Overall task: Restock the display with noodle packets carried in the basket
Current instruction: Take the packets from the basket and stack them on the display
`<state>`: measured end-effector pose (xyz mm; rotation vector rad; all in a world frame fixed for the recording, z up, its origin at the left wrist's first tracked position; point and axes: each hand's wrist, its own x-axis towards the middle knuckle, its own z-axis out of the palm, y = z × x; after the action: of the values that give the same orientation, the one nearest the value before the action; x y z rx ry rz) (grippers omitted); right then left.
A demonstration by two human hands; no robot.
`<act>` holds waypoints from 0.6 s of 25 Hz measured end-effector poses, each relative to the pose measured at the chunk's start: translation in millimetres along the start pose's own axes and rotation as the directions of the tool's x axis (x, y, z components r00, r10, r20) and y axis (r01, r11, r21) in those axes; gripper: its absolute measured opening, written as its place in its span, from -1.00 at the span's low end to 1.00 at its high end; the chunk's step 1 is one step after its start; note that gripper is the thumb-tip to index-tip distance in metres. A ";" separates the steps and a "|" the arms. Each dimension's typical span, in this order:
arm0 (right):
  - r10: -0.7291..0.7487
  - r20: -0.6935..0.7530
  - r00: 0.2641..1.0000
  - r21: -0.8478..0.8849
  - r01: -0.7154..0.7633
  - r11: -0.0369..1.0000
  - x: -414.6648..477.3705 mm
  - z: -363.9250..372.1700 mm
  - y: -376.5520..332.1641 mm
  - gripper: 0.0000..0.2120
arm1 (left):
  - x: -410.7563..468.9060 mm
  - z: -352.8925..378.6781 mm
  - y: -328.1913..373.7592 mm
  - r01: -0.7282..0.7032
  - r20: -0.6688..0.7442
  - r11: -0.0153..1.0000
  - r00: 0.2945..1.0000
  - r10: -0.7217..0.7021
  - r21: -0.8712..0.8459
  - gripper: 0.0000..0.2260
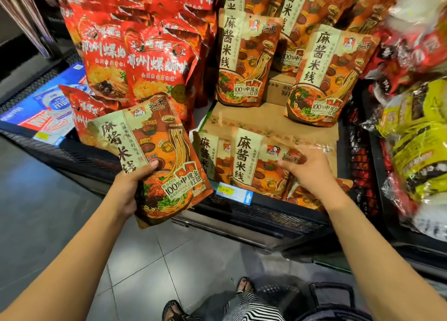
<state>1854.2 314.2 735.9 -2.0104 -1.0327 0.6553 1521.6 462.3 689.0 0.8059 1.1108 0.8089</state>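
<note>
Restocking the display.
Our left hand grips a packet; our right hand, relaxed, touches shelved packets.

held packet: beige-orange noodle bag with bowl art, up in the air, top tipped left, near-left of the display
front row packets: same bags, upright, overlapping
display: black mesh rack, more of these bags standing farther back
basket: dark, nearest, low right, contents can't tell

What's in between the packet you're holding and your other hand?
Head view: two upright noodle packets in the front row, above a price tag.
</note>
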 end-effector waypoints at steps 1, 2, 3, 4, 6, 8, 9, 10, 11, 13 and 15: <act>0.008 0.012 1.000 -0.098 -0.007 0.995 0.0 -6.8 2.4 -0.85 | -0.7 5.0 -0.1 0.003 0.018 1.000 1.000 -0.003 0.007 -0.58; 0.027 0.001 1.000 -0.117 -0.026 0.993 0.6 -14.3 1.7 -0.87 | -0.4 11.1 -0.2 0.011 0.035 1.000 0.999 -0.012 0.019 -0.56; 0.040 -0.019 0.999 -0.097 -0.042 0.994 3.6 -19.2 -1.6 -0.86 | -0.3 17.3 -0.6 0.022 0.050 0.999 0.998 -0.024 0.034 -0.53; 0.041 -0.015 0.999 -0.087 -0.042 0.995 9.2 -22.0 -7.0 -0.81 | 0.3 23.0 -0.6 0.033 0.061 0.998 0.997 -0.036 0.050 -0.50; 0.008 0.068 0.998 -0.268 0.010 0.963 22.8 -19.1 -20.1 -0.70 | 1.8 36.1 0.7 0.057 0.086 0.996 0.994 -0.063 0.071 -0.44; -0.018 0.156 0.988 -0.499 0.095 0.861 30.5 -8.9 -28.2 -0.71 | 1.3 50.9 2.5 0.064 0.117 0.995 0.990 -0.073 0.081 -0.42; -0.029 0.206 0.978 -0.542 0.139 0.829 31.2 -4.1 -26.2 -0.78 | 0.9 58.4 2.8 0.055 0.129 0.995 0.989 -0.066 0.086 -0.43; -0.038 0.265 0.963 -0.565 0.187 0.803 28.1 0.1 -20.4 -0.85 | 1.1 64.6 3.2 0.044 0.134 0.995 0.989 -0.056 0.093 -0.44; -0.036 0.322 0.946 -0.601 0.234 0.764 23.1 2.8 -11.1 -0.86 | 0.2 70.8 4.1 0.037 0.140 0.994 0.989 -0.051 0.103 -0.44; -0.025 0.396 0.918 -0.688 0.315 0.654 13.7 2.1 5.3 -0.80 | -1.3 80.6 6.6 0.031 0.156 0.992 0.987 -0.050 0.123 -0.42; -0.046 0.397 0.917 -0.731 0.346 0.588 12.0 -2.7 7.4 -0.79 | -2.1 88.1 10.8 0.012 0.160 0.988 0.986 -0.037 0.155 -0.42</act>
<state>1865.9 320.4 730.2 -2.5006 -2.0179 0.4489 1604.1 452.9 720.5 0.9679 1.0439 0.6299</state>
